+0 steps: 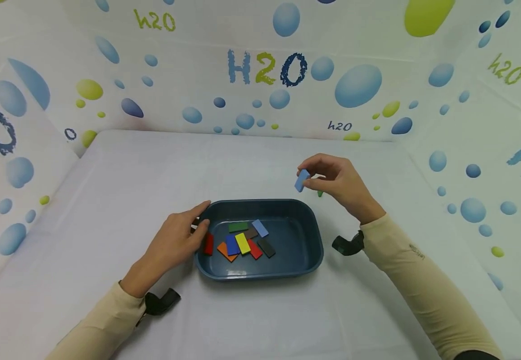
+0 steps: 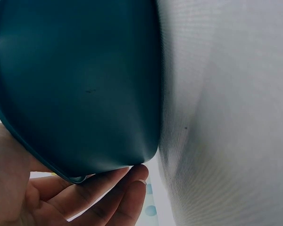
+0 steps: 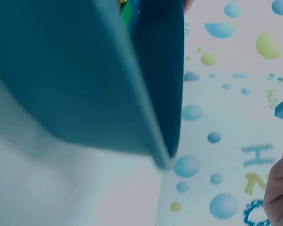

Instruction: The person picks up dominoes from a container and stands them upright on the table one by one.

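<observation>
My left hand [image 1: 174,237] grips the left end of a dark blue-green plastic tray [image 1: 294,255]. Its thumb lies over the rim, and in the left wrist view the other fingers [image 2: 92,195] press the outer wall. Above and beyond the tray's back right corner, my right hand [image 1: 339,181] pinches a light blue block [image 1: 302,180] between thumb and fingertips. Several coloured blocks lie inside the tray, among them a yellow block [image 1: 242,243], a green block [image 1: 238,227], a second light blue block [image 1: 260,228] and an orange block [image 1: 226,252]. One red block [image 1: 208,244] rests by the left wall.
A small green object [image 1: 320,193] shows on the table below the right hand, mostly hidden by it. White cloth covers the table [image 1: 152,170]. Behind stands a white backdrop [image 1: 251,115] printed with blue and green drops.
</observation>
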`<state>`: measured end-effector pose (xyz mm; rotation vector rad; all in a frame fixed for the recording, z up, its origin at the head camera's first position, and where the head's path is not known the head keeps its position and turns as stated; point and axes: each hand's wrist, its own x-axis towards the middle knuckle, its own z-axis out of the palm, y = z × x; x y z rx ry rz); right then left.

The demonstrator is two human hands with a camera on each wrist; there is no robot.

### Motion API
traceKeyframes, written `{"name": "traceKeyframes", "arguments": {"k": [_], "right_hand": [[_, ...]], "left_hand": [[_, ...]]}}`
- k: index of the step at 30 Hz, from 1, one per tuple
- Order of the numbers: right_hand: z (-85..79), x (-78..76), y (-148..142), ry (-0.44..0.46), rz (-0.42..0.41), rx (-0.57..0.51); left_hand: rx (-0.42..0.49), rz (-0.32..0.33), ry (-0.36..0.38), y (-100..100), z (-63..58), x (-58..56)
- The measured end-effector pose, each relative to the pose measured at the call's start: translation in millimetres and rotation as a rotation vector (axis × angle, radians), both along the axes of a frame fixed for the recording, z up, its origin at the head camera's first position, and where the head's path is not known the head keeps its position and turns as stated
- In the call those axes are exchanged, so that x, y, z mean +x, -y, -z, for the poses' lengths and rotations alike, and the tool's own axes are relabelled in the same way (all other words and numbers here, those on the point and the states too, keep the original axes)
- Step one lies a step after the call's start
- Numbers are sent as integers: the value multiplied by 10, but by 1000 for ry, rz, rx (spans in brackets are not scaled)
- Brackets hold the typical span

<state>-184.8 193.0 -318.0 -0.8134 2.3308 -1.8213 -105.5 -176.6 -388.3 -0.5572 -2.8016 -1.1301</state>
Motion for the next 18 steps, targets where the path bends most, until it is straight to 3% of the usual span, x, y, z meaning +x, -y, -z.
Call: {"name": "traceKeyframes", "arguments": {"k": [18], "right_hand": [[267,-167,-479,-23,226,-16]], "left_hand": [[-7,3,5,-20,-6,-11]]}}
